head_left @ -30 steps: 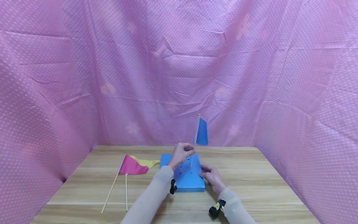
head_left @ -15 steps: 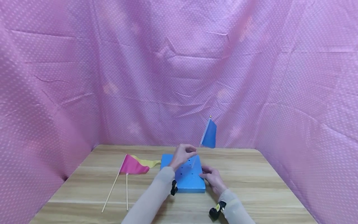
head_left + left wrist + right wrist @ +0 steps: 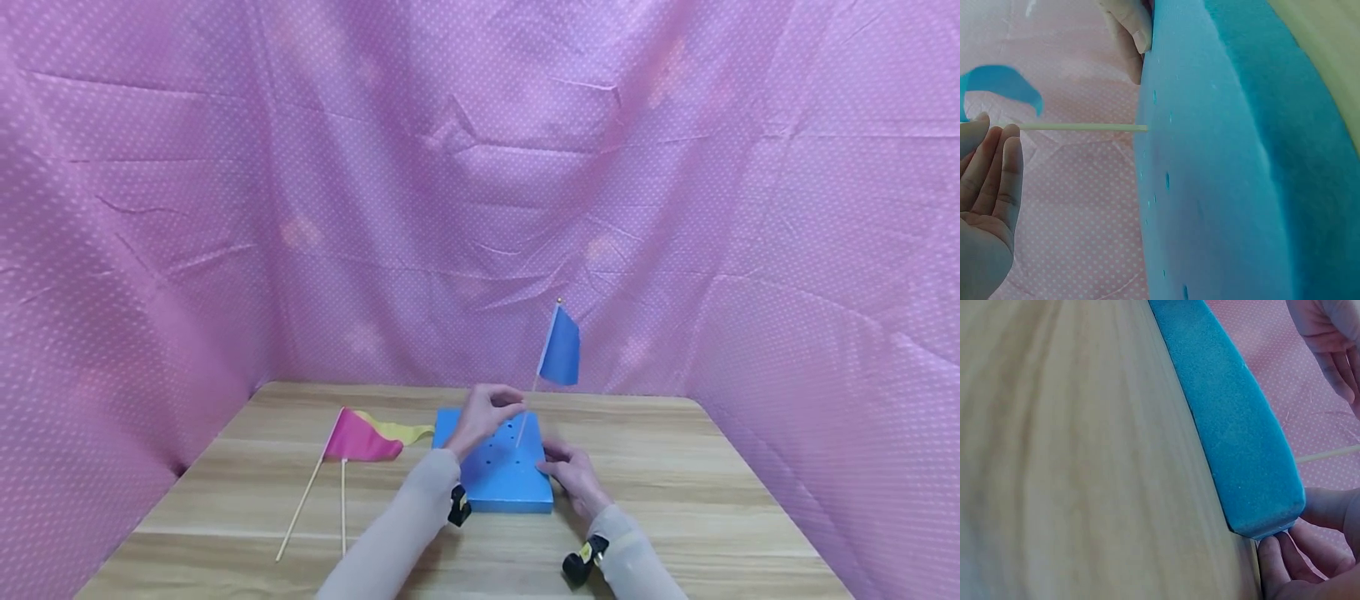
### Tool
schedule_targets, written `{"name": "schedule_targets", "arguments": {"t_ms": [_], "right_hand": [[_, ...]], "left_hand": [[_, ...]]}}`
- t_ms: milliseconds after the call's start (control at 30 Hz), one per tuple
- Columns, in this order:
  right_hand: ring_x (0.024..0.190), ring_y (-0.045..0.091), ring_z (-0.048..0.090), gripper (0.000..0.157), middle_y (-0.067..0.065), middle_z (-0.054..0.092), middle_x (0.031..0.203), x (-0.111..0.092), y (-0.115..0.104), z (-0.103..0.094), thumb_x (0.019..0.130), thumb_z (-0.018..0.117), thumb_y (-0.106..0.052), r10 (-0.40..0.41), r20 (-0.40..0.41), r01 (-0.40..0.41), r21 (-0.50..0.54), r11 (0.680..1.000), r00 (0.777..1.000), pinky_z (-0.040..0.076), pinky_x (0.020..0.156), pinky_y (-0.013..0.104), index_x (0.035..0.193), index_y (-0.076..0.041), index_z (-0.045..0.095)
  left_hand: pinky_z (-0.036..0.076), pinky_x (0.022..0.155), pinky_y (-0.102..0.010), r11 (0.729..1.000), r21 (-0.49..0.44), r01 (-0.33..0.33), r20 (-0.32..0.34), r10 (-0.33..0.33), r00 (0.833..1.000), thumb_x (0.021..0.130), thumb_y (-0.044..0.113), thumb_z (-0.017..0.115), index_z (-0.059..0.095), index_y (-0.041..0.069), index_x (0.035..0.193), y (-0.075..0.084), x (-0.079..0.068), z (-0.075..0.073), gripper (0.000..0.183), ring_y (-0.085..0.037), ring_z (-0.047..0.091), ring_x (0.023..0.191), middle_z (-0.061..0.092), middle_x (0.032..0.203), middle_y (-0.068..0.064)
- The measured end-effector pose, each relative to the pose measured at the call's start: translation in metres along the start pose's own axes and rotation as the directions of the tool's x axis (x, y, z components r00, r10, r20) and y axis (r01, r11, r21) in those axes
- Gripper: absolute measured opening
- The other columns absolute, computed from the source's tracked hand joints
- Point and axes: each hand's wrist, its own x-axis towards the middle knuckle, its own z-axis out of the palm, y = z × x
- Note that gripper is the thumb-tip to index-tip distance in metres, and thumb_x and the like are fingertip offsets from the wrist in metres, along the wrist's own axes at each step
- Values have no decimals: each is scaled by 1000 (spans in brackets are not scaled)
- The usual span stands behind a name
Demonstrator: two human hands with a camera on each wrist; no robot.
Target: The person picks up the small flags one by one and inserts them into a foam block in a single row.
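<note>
A blue flag (image 3: pixel 560 348) on a thin pale stick (image 3: pixel 1085 127) leans right above a blue foam block (image 3: pixel 506 487) dotted with small holes. My left hand (image 3: pixel 487 418) pinches the stick between thumb and fingertips, below the cloth. The stick's lower end meets the block's top face; whether it sits inside a hole I cannot tell. At the block's right side, my right hand (image 3: pixel 573 477) grips the edge. Its thumb (image 3: pixel 1329 506) lies on the top face, and its fingers (image 3: pixel 1275 556) press against the side near the table.
To the left, a pink pennant (image 3: pixel 360 437) on a stick lies over a yellow pennant (image 3: pixel 401 432), whose tip reaches the block's left edge. The wooden table (image 3: pixel 720 508) is enclosed by pink dotted cloth (image 3: pixel 480 208) at the back and sides.
The blue flag has tilted from near upright to lean right, mostly in the first half second. My left hand stays near the same spot. My right hand keeps its hold on the block.
</note>
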Motion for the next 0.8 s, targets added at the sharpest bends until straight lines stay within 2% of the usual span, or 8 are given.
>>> {"name": "schedule_targets", "arguments": {"t_ms": [133,300,500,800], "right_hand": [[124,34,55,51,21,59,133,0,-1,-1,87,70,-5,10,-7,-10,5,1000,1000,43,108,51,135,-1,56],[125,36,54,52,23,58,134,-1,0,-2,87,70,-4,-1,7,1,3,1000,1000,42,108,52,136,1,54],[126,37,53,51,23,57,135,-2,1,-4,88,69,-5,-3,18,3,9,1000,1000,42,107,53,136,1,54],[125,37,53,52,24,57,135,-3,2,-3,87,70,-4,-8,17,8,14,1000,1000,43,107,52,136,3,53]], "left_hand": [[58,79,-29,1000,-14,-1,-12,1,1000,89,29,73,75,20,105,0,-6,-5,18,-12,68,92,74,100,3],[59,81,-34,999,-43,28,-20,-29,999,90,29,72,73,20,108,-3,-14,-12,20,-12,69,90,74,101,2],[58,81,-32,996,-68,53,-43,-56,998,88,30,74,73,20,108,-7,-21,-26,23,-15,70,89,73,102,1],[57,86,-33,987,-111,112,-124,-126,984,83,29,79,74,19,107,-24,-36,-49,26,-15,68,96,73,104,0]]}}
